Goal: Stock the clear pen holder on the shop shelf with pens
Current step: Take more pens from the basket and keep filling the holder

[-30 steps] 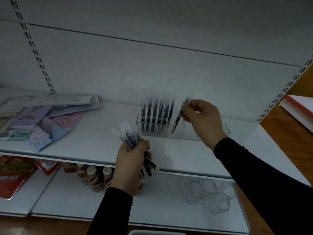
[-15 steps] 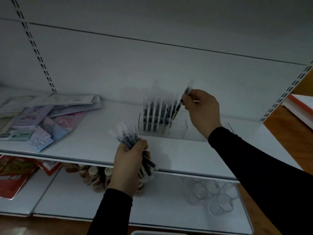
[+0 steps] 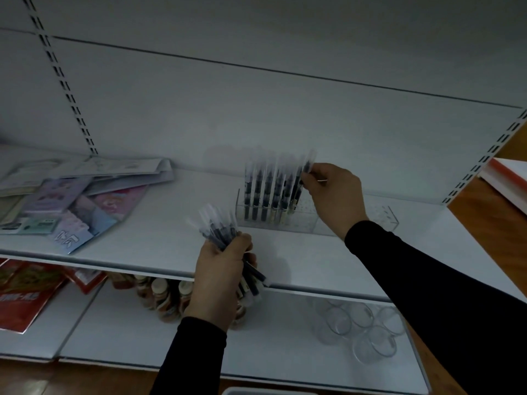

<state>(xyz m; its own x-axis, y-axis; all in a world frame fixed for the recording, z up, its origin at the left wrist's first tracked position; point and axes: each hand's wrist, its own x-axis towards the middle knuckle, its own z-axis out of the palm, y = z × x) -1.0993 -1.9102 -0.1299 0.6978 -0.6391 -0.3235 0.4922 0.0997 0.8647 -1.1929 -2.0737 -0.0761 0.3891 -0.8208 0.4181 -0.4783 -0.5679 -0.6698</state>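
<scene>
The right hand [image 3: 332, 195] pinches one pen [image 3: 302, 181] near its top, with thumb and fingers pressed on it. The pen leans a little, and its low end is down among the pens already standing in the holder [image 3: 313, 220]. The holder is a clear box on the shelf [image 3: 159, 240], close to the back wall. Only its left part has pens in it. The right part looks bare, with small holes in its top.

The left hand [image 3: 219, 283] is wrapped tight round a bunch of pens [image 3: 221, 235]. It holds them in front of the shelf edge, below and to the left of the holder.

The step now seems to be putting this one pen into its hole. To do it well, the pen should be stood up straight first, so the tip goes right down and does not catch. It looks best to pick the next free hole beside the last pen, so the rows stay neat. The picture is too blurry to show if the tip is in a hole yet. The push should be soft. The holder is light and could slide, and a hard bump could knock the standing pens.

The left hand should keep the bunch steady with the tops up, so the next pen is easy to pull out. Many holes look free, so I think there is a lot left to do.
</scene>
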